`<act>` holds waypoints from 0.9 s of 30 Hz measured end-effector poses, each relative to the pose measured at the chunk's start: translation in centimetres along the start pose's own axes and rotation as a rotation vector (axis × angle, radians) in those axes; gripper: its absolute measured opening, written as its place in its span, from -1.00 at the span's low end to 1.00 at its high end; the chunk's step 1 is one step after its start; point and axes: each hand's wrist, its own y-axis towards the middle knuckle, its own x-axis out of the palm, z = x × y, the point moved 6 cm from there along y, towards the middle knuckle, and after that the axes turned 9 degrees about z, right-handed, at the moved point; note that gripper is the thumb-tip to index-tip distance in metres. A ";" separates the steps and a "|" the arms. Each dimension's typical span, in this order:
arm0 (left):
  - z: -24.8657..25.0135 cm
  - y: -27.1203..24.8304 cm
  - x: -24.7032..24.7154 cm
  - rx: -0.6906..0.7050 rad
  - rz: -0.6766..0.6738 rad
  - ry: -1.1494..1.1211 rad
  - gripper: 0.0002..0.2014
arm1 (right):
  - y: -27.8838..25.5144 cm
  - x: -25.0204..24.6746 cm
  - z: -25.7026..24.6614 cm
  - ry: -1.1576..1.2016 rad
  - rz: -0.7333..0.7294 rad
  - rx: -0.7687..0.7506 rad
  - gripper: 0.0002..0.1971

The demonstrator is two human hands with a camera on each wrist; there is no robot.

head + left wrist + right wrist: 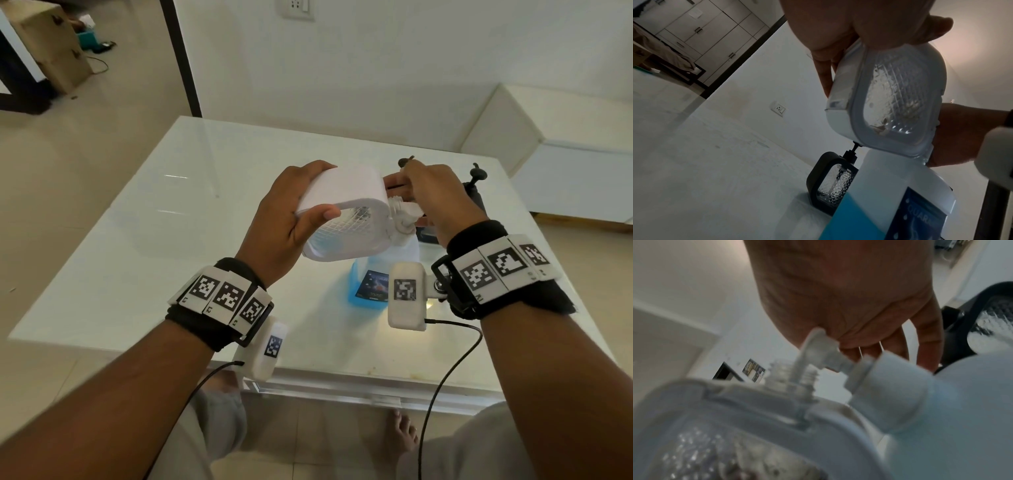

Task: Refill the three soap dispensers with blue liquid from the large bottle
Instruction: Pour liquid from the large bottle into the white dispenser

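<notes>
- Holding the white soap dispenser (346,192) in my left hand (291,219), up off the glass table (144,240) and tipped on its side, neck toward my right.
- Left grip: fingers curled over the far face, thumb across the near edge beside the clear diamond-textured window.
- Window looks nearly empty; a pale trace sits low inside, can't tell if it's liquid.
- My right hand (435,195) is at the neck, fingers closed on the white pump head (818,344).
- Right wrist view: threaded neck (791,378) is exposed, pump collar is off the threads, dip tube still runs down into the opening. View is blurred, so the exact pinch isn't clear.
- Large bottle (387,274) stands upright on the table right under the dispenser, cap (885,386) on, blue liquid showing in the lower part, dark blue label facing me.
- One black dispenser (830,180) stands on the table just behind the large bottle, pump fitted, clear textured window.
- Head view: two black pump tops poke out behind my right hand, one by my knuckles and one further right (476,174); bodies mostly hidden.
- Both wrists carry black bands with marker tags and a white camera block, cables trailing off the table edge.
</notes>
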 end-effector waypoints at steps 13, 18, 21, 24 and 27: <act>-0.4 0.1 -0.2 0.017 0.008 0.011 -0.29 | -0.5 0.3 -0.9 -0.492 0.136 -0.260 -0.61; -0.3 0.1 -0.2 0.021 0.000 0.019 -0.34 | -0.7 0.4 -1.0 -0.465 0.073 -0.228 -0.57; -0.4 0.1 -0.2 0.022 0.000 0.019 -0.33 | -0.8 0.0 -1.5 -0.336 0.113 -0.203 -0.51; -0.4 0.1 -0.3 0.021 0.002 0.015 -0.35 | -0.7 0.0 -1.4 -0.263 0.090 -0.162 -0.56; -0.3 0.1 -0.3 0.028 0.003 0.009 -0.40 | -0.5 -0.1 -1.1 -0.202 0.062 -0.098 -0.61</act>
